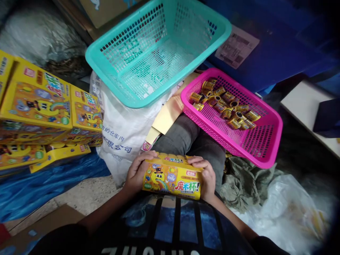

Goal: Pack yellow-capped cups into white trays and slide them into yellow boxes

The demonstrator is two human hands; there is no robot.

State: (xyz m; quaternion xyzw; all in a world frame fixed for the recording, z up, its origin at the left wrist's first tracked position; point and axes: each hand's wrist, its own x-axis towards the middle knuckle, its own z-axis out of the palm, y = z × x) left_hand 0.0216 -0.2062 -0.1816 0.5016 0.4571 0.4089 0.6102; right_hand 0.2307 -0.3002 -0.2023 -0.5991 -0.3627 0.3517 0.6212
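Observation:
A yellow printed candy box [172,179] with a cartoon character and coloured lettering lies across my lap, close to my body. My left hand [139,170] grips its left end, with the fingers bent over the upper edge. On the right end, my right hand [205,175] is closed round the corner, fingers resting on the top. Rounded shapes show along the box's far upper edge, too small to make out. Beyond my right knee, a pink basket [230,143] holds several small gold-wrapped cups [225,102].
A turquoise basket [127,101] stands ahead on a white woven sack [114,124]. Stacked yellow boxes [39,102] are at left, above blue plastic sheeting [87,170]. Flat yellow card [168,115] lies beside my leg. Clear plastic bags [289,209] lie at lower right.

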